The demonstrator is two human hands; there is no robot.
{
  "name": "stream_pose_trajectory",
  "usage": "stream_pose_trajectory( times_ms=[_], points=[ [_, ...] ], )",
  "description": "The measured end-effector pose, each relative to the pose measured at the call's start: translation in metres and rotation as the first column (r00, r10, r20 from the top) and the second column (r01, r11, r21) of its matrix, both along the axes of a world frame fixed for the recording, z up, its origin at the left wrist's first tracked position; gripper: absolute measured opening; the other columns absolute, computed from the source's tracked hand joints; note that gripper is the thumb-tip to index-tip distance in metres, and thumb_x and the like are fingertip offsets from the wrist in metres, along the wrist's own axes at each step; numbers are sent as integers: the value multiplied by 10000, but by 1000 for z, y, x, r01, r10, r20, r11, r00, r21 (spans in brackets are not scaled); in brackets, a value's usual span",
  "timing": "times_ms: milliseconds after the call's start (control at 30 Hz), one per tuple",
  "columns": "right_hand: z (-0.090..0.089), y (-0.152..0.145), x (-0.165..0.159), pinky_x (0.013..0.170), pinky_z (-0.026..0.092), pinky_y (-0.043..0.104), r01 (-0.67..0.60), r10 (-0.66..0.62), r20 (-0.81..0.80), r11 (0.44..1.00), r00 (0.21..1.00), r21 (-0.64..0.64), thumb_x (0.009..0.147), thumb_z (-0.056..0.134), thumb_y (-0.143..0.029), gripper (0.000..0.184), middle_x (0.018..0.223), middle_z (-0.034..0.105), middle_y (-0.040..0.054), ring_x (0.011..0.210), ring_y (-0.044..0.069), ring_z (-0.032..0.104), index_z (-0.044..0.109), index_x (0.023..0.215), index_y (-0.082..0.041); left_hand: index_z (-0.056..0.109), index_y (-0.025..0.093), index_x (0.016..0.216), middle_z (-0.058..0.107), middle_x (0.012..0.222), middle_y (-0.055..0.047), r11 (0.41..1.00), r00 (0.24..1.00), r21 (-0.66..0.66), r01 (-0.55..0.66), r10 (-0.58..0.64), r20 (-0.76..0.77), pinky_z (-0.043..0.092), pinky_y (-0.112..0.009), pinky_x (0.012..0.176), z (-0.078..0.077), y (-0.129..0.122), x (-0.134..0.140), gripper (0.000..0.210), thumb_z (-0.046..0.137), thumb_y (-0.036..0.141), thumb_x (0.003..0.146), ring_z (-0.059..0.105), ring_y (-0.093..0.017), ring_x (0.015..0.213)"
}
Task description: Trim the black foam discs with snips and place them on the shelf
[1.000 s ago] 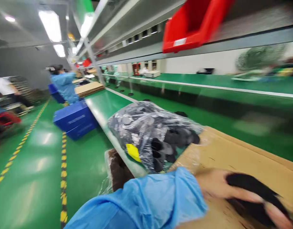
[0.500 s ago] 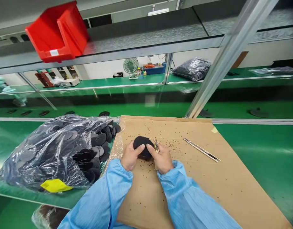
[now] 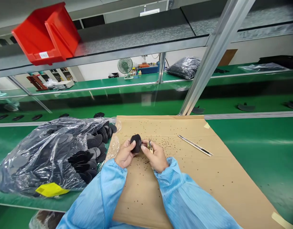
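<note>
My left hand [image 3: 124,156] is closed on a round black pad [image 3: 136,143], thumb against its near face. The pad is tilted, so its thick edge shows. Just to the right, my right hand [image 3: 158,157] holds a small shiny metal tool [image 3: 150,146], perhaps a clipper, between its fingers. Its fingertips are at the pad's right edge; whether they touch it I cannot tell. Both hands are over a brown cardboard sheet [image 3: 191,187] with many small black bits scattered on it. A slim silver-and-black utility knife [image 3: 195,145] lies on the cardboard to the right.
At left, a clear plastic bag [image 3: 41,152] spills many black round pads, with a yellow piece [image 3: 51,190] at its front. Several black pieces lie on the green belt [image 3: 127,108] behind. A metal post [image 3: 213,63] rises behind the cardboard; a red bin [image 3: 48,35] sits on the shelf above.
The pad has turned from facing me to a more edge-on tilt. My right thumb has come off its face, and the right fingers now sit at its edge. The view has shifted slightly right.
</note>
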State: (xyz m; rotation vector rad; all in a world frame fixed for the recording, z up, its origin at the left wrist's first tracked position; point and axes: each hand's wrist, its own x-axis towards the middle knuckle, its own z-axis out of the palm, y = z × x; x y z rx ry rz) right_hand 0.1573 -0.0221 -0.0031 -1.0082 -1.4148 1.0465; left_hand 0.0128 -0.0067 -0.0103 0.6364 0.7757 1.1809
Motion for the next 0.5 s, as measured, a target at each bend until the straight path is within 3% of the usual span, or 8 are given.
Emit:
stream_pose_trajectory(
  times_ms=[167, 300, 500],
  points=[
    [1, -6, -2, 804, 513, 344, 52, -87, 146, 972, 986, 230, 842, 563, -289, 204, 922, 679, 68, 854, 204, 638, 640, 1006, -196, 579, 162, 990, 570, 735, -6, 987, 988, -59, 148, -145, 55, 377, -197, 459, -2, -1, -3, 401, 756, 378, 703, 497, -84, 540],
    [-1, -6, -2, 812, 505, 348, 55, -154, 217, 913, 964, 404, 869, 532, -242, 158, 911, 667, 59, 854, 198, 625, 633, 987, -212, 574, 165, 1068, 546, 705, -8, 977, 975, -53, 209, -204, 83, 375, -206, 451, -5, -4, -2, 466, 729, 434, 721, 508, -106, 560],
    [0, -5, -1, 748, 488, 339, 11, -168, 269, 865, 948, 502, 885, 503, -212, 123, 846, 645, 54, 801, 192, 596, 612, 940, -214, 558, 176, 1114, 530, 684, 7, 977, 978, -62, 202, -197, 74, 361, -198, 453, -3, -5, -4, 566, 782, 426, 659, 490, -98, 549]
  ],
)
